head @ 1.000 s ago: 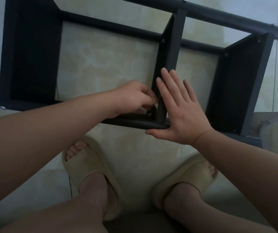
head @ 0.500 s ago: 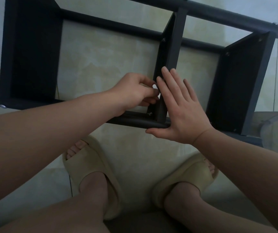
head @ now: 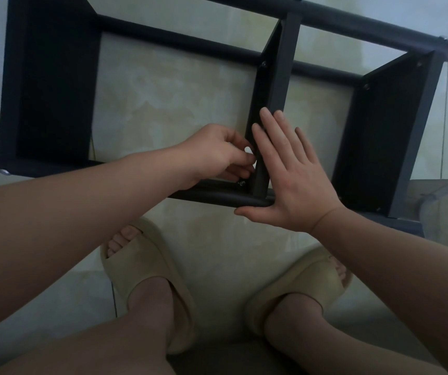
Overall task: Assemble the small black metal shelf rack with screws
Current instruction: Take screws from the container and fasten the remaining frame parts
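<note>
The black metal rack [head: 55, 85] lies on its side on the floor, with round tubes and three upright panels. My right hand [head: 293, 180] presses flat against the right face of the middle panel [head: 279, 77], fingers straight, thumb along the near tube [head: 217, 197]. My left hand [head: 223, 155] is curled at the panel's left face, just above the near tube. Its fingertips pinch a small white piece [head: 250, 150], mostly hidden. A screw [head: 241, 182] sticks out where panel and tube meet, below those fingers.
My two feet in pale slippers [head: 141, 269] stand on the tiled floor close in front of the rack. A clear plastic container [head: 444, 196] sits at the right edge beside the rack's right panel [head: 390, 136].
My left hand has risen slightly along the middle panel and turned, and the white piece now shows between its fingertips. My right hand and the rack have stayed in place.
</note>
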`<state>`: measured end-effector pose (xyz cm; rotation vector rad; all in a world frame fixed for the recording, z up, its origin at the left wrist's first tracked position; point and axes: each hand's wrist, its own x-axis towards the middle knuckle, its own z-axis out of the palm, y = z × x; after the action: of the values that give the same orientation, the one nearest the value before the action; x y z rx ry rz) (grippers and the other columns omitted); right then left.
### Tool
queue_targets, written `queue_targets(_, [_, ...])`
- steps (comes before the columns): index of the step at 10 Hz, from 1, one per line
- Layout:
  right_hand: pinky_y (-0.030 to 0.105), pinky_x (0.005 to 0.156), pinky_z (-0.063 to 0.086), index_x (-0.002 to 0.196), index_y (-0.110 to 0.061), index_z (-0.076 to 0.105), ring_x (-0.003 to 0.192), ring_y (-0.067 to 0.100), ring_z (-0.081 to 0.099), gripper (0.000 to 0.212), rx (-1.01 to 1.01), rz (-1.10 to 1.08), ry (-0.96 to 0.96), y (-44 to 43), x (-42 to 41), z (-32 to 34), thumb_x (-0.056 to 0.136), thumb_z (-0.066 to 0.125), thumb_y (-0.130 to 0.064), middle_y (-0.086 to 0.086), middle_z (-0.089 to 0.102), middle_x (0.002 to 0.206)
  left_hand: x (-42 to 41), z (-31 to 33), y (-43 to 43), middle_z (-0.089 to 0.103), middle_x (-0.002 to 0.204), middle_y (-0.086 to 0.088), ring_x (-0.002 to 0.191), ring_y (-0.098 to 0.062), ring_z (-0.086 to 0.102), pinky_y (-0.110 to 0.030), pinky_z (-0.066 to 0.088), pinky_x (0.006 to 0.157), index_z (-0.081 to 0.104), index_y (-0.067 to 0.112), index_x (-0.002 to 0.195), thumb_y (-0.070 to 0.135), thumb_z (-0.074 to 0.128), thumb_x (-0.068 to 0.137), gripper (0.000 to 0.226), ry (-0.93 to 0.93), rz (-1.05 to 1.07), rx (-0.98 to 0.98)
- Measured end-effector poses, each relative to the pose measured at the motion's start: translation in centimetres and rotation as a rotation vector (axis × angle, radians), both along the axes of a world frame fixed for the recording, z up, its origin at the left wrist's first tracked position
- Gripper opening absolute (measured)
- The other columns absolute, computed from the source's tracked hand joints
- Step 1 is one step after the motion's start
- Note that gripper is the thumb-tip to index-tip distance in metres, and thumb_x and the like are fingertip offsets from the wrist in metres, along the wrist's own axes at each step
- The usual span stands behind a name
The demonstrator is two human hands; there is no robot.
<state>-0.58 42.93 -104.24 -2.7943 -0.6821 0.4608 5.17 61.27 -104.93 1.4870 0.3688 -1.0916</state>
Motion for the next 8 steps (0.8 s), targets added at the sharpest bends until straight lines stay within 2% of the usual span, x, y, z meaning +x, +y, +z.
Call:
queue_targets(2, [0.057,0.123,0.015,0.160,-0.003,0.016,0.157,0.029,-0.004,0.118,-0.007,0.003,-0.002,0.03,0.04,0.05,0.081,0.049,-0.084,0.013,0.002,0.170,0.30,-0.23,0.18,0.073,0.073,-0.003,0.073,-0.015,0.073,-0.027,0.060,0.070,0.061,0.014,0.089,0.007,0.068,0.093,0.010,0.065,0.049,-0.046])
queue_targets(4, [0.057,0.123,0.015,0.160,-0.002,0.016,0.157,0.029,-0.004,0.119,-0.011,0.006,0.008,0.00,0.06,0.09,0.080,0.049,-0.084,0.014,0.002,0.169,0.38,-0.25,0.27,0.073,0.077,-0.006,0.073,-0.017,0.072,-0.028,0.058,0.067,0.063,0.011,0.090,0.015,0.063,0.097,0.008,0.194,0.004,-0.091])
queue_targets(8, [0.057,0.123,0.016,0.160,-0.002,0.017,0.157,0.029,-0.004,0.119,-0.020,0.008,0.003,0.04,0.03,0.10,0.080,0.050,-0.084,0.013,0.002,0.169,0.48,-0.32,0.29,0.072,0.076,-0.006,0.073,-0.017,0.072,-0.029,0.059,0.069,0.060,0.010,0.088,0.014,0.057,0.100,0.013,0.204,-0.053,-0.096])
